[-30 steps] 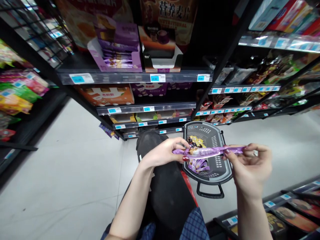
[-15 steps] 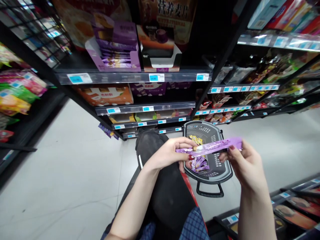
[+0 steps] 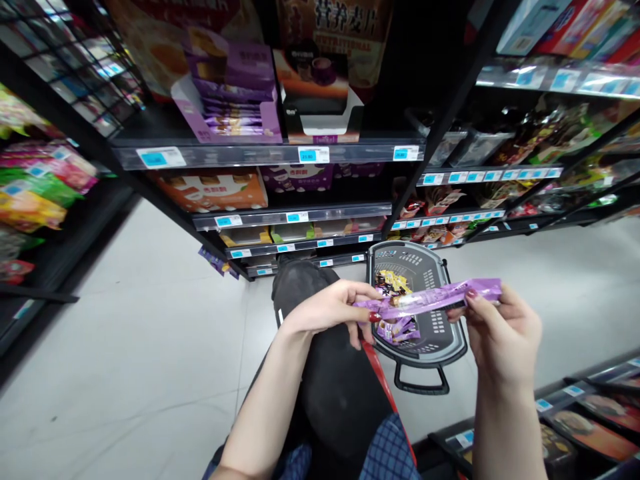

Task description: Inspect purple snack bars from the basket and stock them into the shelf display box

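A long, slim purple stick packet (image 3: 430, 297) is stretched between my two hands above the basket. My left hand (image 3: 345, 308) pinches its left end between thumb and fingers. My right hand (image 3: 500, 320) grips the other end, thumb on top. Beneath the packet, a grey and black shopping basket (image 3: 440, 343) stands on the floor. Inside it lie purple packets (image 3: 400, 330) and yellow packets (image 3: 395, 281). On the shelf ahead, an open purple display box (image 3: 270, 123) holds several similar purple sticks (image 3: 233, 120).
Beside the purple box stands a dark box with a cup picture (image 3: 320, 87). A shelf edge with price tags (image 3: 270, 155) runs across in front. My knee (image 3: 300, 287) is left of the basket. Bagged goods (image 3: 40, 180) hang at the left; a low shelf (image 3: 565, 400) stands at the lower right.
My right hand has moved slightly to the right with its end of the packet. My left hand has shifted a little left, and the packet looks straighter.
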`<state>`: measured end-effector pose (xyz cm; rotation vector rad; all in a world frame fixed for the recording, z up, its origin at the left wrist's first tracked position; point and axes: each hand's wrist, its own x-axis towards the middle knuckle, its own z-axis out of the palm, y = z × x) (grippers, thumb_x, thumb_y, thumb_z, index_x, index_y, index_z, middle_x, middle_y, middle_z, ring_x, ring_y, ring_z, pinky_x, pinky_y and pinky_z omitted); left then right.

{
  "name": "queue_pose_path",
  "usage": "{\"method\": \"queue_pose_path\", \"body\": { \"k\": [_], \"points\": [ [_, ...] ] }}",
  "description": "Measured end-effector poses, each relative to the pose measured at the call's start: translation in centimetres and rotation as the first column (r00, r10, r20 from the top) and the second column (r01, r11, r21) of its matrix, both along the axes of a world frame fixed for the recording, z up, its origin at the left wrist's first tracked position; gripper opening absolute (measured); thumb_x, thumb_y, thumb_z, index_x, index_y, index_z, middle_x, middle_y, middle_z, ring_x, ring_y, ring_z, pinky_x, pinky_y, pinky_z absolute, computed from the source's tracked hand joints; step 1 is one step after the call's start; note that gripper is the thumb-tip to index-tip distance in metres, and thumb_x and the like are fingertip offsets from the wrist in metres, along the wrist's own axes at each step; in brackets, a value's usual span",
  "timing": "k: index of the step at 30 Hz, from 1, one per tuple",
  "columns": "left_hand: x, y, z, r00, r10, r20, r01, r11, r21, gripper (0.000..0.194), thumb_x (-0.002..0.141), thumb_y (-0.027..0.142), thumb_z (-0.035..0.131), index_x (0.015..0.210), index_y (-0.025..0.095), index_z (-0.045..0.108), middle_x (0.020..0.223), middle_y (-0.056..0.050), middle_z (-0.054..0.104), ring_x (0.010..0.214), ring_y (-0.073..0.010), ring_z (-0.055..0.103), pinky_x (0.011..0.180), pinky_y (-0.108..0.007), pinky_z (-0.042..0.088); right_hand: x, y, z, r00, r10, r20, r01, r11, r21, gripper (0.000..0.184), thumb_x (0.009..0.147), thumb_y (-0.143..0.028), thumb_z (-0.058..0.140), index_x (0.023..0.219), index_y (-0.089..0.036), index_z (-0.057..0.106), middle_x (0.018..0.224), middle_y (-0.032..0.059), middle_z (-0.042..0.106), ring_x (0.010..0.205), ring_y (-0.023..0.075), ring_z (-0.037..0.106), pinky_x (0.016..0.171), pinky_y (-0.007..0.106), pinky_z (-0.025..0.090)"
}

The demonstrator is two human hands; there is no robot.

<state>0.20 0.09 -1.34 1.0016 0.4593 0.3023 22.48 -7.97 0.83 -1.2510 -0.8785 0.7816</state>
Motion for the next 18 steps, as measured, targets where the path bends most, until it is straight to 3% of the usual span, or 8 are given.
{"method": "queue_pose_path", "body": {
  "k": [4, 7, 10, 12, 15, 16, 17, 18],
  "points": [
    [0.3, -0.3, 0.1, 0.963, 0.260, 0.078, -0.268, 0.954, 0.132, 0.031, 0.076, 0.017, 0.065, 0.107, 0.015, 0.059, 0.061, 0.002, 0.066, 0.042, -0.0095, 0.060, 0.035, -0.015, 0.046, -0.2, 0.1, -0.3, 0.993, -0.097, -0.065, 0.101, 0.993, 0.054, 0.007, 0.073, -0.017, 0.070, 0.077, -0.017, 0.064, 0.057, -0.0024, 0.062, 0.044, 0.0096, 0.058, 0.045, 0.021, 0.051],
    [0.4, -0.5, 0.3, 0.891, 0.414, 0.186, -0.447, 0.871, 0.204, 0.027, 0.074, 0.018, 0.068, 0.100, 0.016, 0.062, 0.087, -0.004, 0.072, 0.055, -0.0125, 0.067, 0.048, -0.021, 0.057, -0.3, -0.1, -0.6, 0.987, -0.081, -0.138, 0.084, 0.996, 0.017, 0.016, 0.072, -0.017, 0.070, 0.085, -0.018, 0.062, 0.061, -0.0030, 0.063, 0.045, 0.0093, 0.059, 0.045, 0.020, 0.051],
    [0.4, -0.8, 0.1, 0.861, 0.450, 0.236, -0.506, 0.802, 0.317, 0.014, 0.074, 0.018, 0.068, 0.086, 0.014, 0.064, 0.101, -0.010, 0.072, 0.066, -0.0157, 0.071, 0.062, -0.026, 0.061, -0.3, -0.3, -0.8, 0.986, -0.071, -0.150, 0.072, 0.997, -0.002, 0.030, 0.070, -0.018, 0.071, 0.098, -0.021, 0.060, 0.059, -0.0046, 0.063, 0.042, 0.0103, 0.060, 0.042, 0.019, 0.049],
    [0.2, -0.8, -0.1, 0.837, 0.483, 0.256, -0.545, 0.699, 0.463, 0.011, 0.075, 0.018, 0.068, 0.084, 0.014, 0.065, 0.098, -0.010, 0.073, 0.069, -0.0162, 0.071, 0.063, -0.026, 0.060, -0.2, -0.4, -0.9, 0.985, -0.098, -0.145, 0.101, 0.995, 0.014, 0.032, 0.068, -0.018, 0.071, 0.097, -0.021, 0.060, 0.057, -0.0050, 0.062, 0.040, 0.0105, 0.059, 0.040, 0.019, 0.048],
    [-0.4, -0.8, -0.3, 0.776, 0.557, 0.297, -0.599, 0.502, 0.624, 0.006, 0.076, 0.017, 0.068, 0.073, 0.015, 0.064, 0.083, -0.006, 0.074, 0.075, -0.0176, 0.072, 0.065, -0.024, 0.059, 0.2, -0.6, -0.9, 0.973, -0.144, -0.182, 0.148, 0.989, 0.009, 0.030, 0.065, -0.017, 0.072, 0.093, -0.020, 0.063, 0.057, -0.0050, 0.062, 0.037, 0.0085, 0.055, 0.037, 0.017, 0.045],
    [-0.6, -0.8, -0.3, 0.765, 0.568, 0.305, -0.611, 0.487, 0.624, 0.007, 0.076, 0.017, 0.068, 0.072, 0.016, 0.063, 0.080, -0.005, 0.074, 0.078, -0.0183, 0.072, 0.066, -0.024, 0.059, 0.5, -0.6, -0.9, 0.967, -0.159, -0.197, 0.163, 0.987, 0.004, 0.030, 0.064, -0.016, 0.072, 0.093, -0.019, 0.064, 0.059, -0.0047, 0.062, 0.037, 0.0074, 0.054, 0.036, 0.016, 0.044],
    [-0.7, -0.8, -0.3, 0.767, 0.564, 0.305, -0.615, 0.514, 0.598, 0.005, 0.077, 0.016, 0.067, 0.075, 0.016, 0.062, 0.082, -0.005, 0.074, 0.081, -0.0191, 0.072, 0.068, -0.025, 0.060, 0.7, -0.7, -0.9, 0.962, -0.177, -0.206, 0.182, 0.983, 0.004, 0.031, 0.063, -0.016, 0.073, 0.093, -0.018, 0.065, 0.060, -0.0044, 0.063, 0.037, 0.0065, 0.054, 0.036, 0.016, 0.044],
    [-0.7, -0.8, -0.3, 0.788, 0.542, 0.290, -0.600, 0.574, 0.557, 0.007, 0.077, 0.015, 0.067, 0.083, 0.017, 0.063, 0.090, -0.005, 0.074, 0.083, -0.0197, 0.072, 0.069, -0.027, 0.060, 1.0, -0.8, -0.9, 0.958, -0.195, -0.209, 0.202, 0.979, 0.010, 0.031, 0.063, -0.015, 0.073, 0.093, -0.018, 0.065, 0.062, -0.0041, 0.063, 0.038, 0.0062, 0.054, 0.037, 0.016, 0.045]
  ]
}}
